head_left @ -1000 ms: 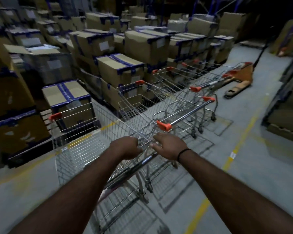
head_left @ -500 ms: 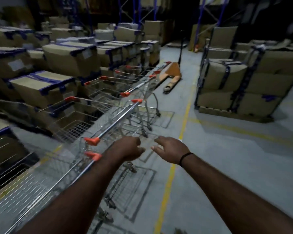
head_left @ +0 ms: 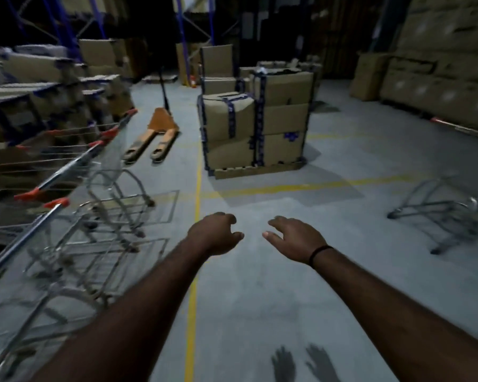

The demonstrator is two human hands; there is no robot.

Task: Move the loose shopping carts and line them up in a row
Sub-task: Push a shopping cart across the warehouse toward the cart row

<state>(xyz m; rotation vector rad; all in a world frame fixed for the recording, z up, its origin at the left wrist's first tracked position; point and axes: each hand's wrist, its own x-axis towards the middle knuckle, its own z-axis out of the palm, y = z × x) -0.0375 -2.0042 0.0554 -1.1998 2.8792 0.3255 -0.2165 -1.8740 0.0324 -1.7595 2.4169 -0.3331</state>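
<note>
Roughly, where the carts are: a row of nested shopping carts point(head_left: 66, 188) runs along the left side of the frame, up toward the stacked cartons at upper left. One loose shopping cart point(head_left: 447, 213) stands well apart at the right edge on the bare concrete floor point(head_left: 260, 312).
Loose cart, what shows: only a blurred wire chassis and wheels can be seen. I cannot tell which way its basket faces.
Handling, judged: a steel wire frame is stiff and fairly light when empty, and it should roll easily on castors. It will likely swing off line if pushed one-handed. The smooth floor offers little drag, so a hard shove could send it into the row.
Where to take hold, judged: grip the rear handle bar with both hands set wide. The row's bars point(head_left: 66, 168) are bare metal with orange end caps, and the loose cart's is probably the same. Its bar is not visible.
Nesting, judged: the loose cart needs lining up behind the nearest cart at lower left.
Left hand point(head_left: 214, 234): empty and hovering mid-frame over the floor, with fingers loosely curled and touching nothing.
Right hand point(head_left: 295, 238): empty and just beside the left, with fingers relaxed and slightly spread. A dark wristband point(head_left: 319, 253) sits on the wrist.
Writing: none is legible. The palletised cartons point(head_left: 257, 128) at centre carry dark blue strapping, and any labels on them are too blurred to read.
</note>
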